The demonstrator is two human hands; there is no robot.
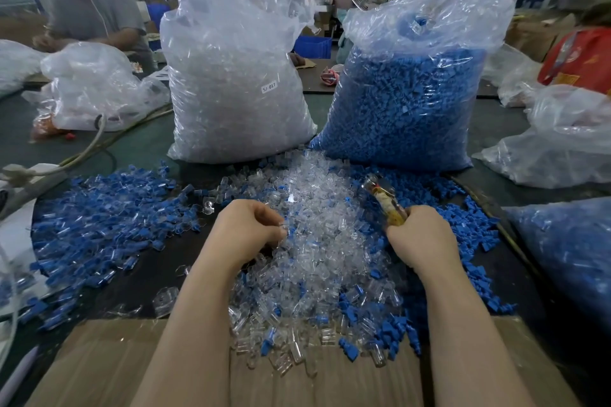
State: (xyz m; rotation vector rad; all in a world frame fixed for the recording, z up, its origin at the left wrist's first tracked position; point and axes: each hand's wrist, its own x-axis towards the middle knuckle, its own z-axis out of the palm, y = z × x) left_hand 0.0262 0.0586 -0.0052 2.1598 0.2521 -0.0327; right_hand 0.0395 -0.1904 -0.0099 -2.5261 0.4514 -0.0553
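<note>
A heap of small clear plastic caps (317, 208) lies in the middle of the dark table, mixed with loose blue plastic plugs (476, 235). My left hand (248, 228) curls over the left side of the heap and pinches a clear cap between its fingertips. My right hand (420, 235) grips a tool with a clear, yellowish handle (385, 200) that points up and to the left over the heap. To the left lies a spread of assembled blue-and-clear pieces (109, 208).
Two big plastic bags stand behind the heap: clear caps (231, 76) on the left, blue plugs (410, 92) on the right. A cardboard sheet (109, 363) lies at the near edge. More bags sit at both sides, cables lie at the left, and other people work across the table.
</note>
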